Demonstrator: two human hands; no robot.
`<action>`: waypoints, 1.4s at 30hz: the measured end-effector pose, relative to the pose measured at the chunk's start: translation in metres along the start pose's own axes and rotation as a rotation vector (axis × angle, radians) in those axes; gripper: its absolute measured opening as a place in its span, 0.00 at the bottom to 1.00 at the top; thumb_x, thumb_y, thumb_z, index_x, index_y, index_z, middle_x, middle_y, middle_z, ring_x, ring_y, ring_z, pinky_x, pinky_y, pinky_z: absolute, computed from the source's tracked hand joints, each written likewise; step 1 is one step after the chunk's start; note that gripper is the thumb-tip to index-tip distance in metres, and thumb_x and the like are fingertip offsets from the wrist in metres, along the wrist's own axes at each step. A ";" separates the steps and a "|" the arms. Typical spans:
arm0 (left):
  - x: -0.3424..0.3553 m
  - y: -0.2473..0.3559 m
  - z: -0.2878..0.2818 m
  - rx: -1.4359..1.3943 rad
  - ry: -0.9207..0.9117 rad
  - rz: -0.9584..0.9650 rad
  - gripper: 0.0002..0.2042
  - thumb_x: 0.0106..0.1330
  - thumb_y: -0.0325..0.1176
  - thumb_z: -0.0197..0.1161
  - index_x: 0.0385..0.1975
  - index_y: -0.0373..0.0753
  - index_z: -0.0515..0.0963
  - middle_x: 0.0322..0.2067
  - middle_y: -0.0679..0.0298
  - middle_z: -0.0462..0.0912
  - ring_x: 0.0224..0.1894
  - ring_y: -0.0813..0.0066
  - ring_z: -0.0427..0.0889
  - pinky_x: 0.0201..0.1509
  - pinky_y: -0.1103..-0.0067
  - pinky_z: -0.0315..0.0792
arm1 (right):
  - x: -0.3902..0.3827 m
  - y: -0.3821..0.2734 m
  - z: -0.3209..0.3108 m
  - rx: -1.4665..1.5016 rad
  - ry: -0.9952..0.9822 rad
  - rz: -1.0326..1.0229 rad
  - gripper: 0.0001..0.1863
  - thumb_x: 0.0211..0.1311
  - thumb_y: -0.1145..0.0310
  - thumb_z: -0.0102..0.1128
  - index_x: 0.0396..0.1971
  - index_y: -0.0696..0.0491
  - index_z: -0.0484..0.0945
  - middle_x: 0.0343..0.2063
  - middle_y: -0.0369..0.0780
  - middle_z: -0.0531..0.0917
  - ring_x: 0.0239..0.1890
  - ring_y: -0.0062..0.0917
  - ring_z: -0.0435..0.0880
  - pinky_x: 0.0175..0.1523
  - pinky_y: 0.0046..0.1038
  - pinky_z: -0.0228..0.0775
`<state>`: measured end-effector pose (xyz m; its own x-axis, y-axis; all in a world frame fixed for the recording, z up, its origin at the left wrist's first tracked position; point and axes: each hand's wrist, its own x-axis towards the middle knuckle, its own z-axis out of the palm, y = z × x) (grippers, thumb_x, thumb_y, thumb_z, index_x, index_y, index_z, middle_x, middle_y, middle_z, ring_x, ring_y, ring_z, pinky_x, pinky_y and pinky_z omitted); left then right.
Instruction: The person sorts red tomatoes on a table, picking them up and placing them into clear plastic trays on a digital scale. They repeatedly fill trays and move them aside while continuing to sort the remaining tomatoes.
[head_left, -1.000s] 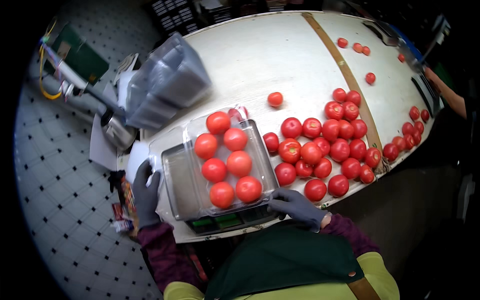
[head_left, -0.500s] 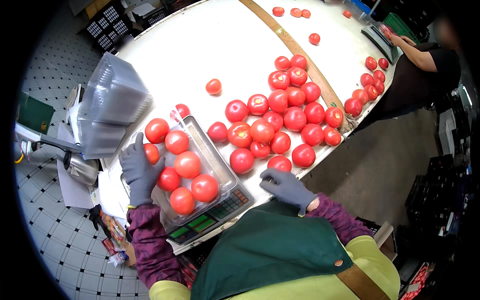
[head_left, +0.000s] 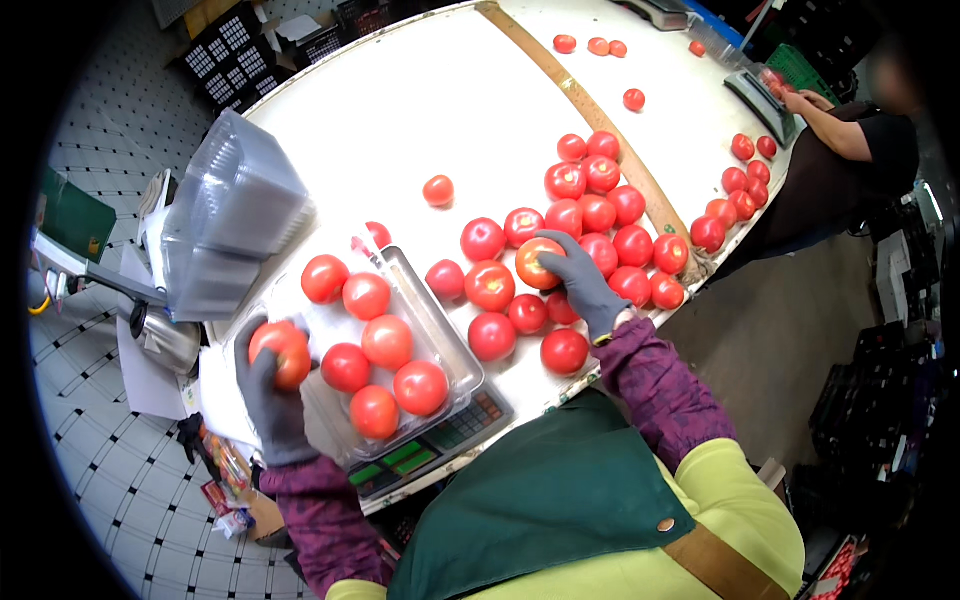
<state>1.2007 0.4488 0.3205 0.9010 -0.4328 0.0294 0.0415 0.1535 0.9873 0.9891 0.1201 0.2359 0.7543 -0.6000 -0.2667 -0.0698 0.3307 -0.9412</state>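
Gloved in grey, my left hand (head_left: 268, 400) is closed round a red tomato (head_left: 283, 354) at the left side of a clear plastic tray (head_left: 462, 372). Several other tomatoes (head_left: 387, 342) lie inside that tray, which rests on a scale (head_left: 478, 412) with a keypad and green displays. My right hand (head_left: 592, 290), gloved too, grips an orange-red tomato (head_left: 538, 262) among the loose tomatoes (head_left: 491, 287) on the white table (head_left: 370, 120). Its fingers curl over the tomato's right side.
Nested clear plastic trays (head_left: 240, 190) stand left of the scale. A brown strip (head_left: 570, 90) crosses the table. Beyond it are more tomatoes (head_left: 735, 180) and a person (head_left: 850, 140) handling a pack at another scale (head_left: 760, 105). A steel jug (head_left: 165, 335) sits at the left.
My left hand has lifted a tomato from the tray's left side. My right hand has moved forward from the table's near edge and taken hold of a tomato in the pile.
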 end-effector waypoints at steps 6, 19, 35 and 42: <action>-0.025 0.001 -0.008 -0.217 0.198 -0.193 0.25 0.67 0.51 0.50 0.55 0.37 0.67 0.43 0.50 0.77 0.42 0.59 0.82 0.30 0.73 0.80 | -0.014 0.001 -0.025 0.496 -0.063 0.233 0.25 0.64 0.55 0.52 0.58 0.50 0.67 0.49 0.43 0.74 0.45 0.36 0.79 0.41 0.34 0.76; -0.054 0.003 -0.011 -0.364 0.359 -0.283 0.27 0.70 0.53 0.45 0.61 0.40 0.64 0.51 0.50 0.76 0.49 0.59 0.80 0.32 0.71 0.83 | -0.051 -0.006 -0.066 0.006 0.306 0.056 0.27 0.61 0.61 0.59 0.59 0.52 0.65 0.48 0.43 0.74 0.42 0.30 0.81 0.34 0.28 0.79; -0.062 -0.003 0.006 -0.460 0.301 -0.288 0.29 0.69 0.54 0.47 0.59 0.36 0.64 0.46 0.47 0.78 0.45 0.55 0.82 0.29 0.69 0.84 | -0.022 0.032 -0.040 -1.079 -0.086 -0.114 0.34 0.43 0.58 0.69 0.51 0.54 0.67 0.47 0.49 0.74 0.45 0.40 0.79 0.44 0.35 0.74; -0.067 0.000 0.004 -0.471 0.284 -0.262 0.28 0.69 0.53 0.46 0.59 0.36 0.64 0.46 0.47 0.78 0.44 0.56 0.83 0.28 0.69 0.84 | -0.031 0.017 -0.048 0.456 -0.079 0.279 0.33 0.63 0.40 0.44 0.51 0.56 0.71 0.38 0.50 0.81 0.31 0.38 0.82 0.31 0.32 0.76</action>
<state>1.1389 0.4745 0.3190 0.9123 -0.2651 -0.3121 0.4055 0.4785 0.7789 0.9332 0.1090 0.2185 0.7956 -0.3932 -0.4609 0.0025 0.7629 -0.6465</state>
